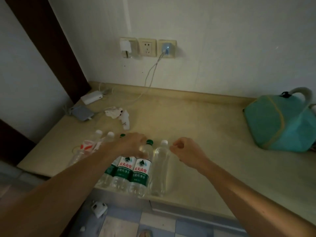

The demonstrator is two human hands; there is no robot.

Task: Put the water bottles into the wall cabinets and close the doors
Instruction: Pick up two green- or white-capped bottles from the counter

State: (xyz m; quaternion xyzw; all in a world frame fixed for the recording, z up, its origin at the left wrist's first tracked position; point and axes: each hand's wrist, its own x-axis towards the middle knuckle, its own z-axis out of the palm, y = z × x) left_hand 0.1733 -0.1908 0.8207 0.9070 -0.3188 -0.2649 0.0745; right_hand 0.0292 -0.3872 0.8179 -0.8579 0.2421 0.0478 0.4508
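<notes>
Several water bottles stand at the front edge of the beige counter (196, 130). Three carry green labels (141, 171); two of their green caps show. To their right is a clear bottle with a white cap (159, 168). Left of the group stand two white-capped bottles with red and white labels (88, 147). My left hand (131, 144) lies over the top of the middle green-label bottle (124, 168), its blurred fingers curled down around the neck. My right hand (184, 151) hovers just right of the clear bottle's shoulder, fingers curled in with nothing seen inside. No wall cabinet is in view.
A teal bag (280, 124) sits at the counter's right end. At the back left lie a white power bank (91, 98), a grey device (82, 112) and crumpled paper (119, 115). A cable hangs from the wall sockets (147, 47). A small white object (99, 208) lies on the floor.
</notes>
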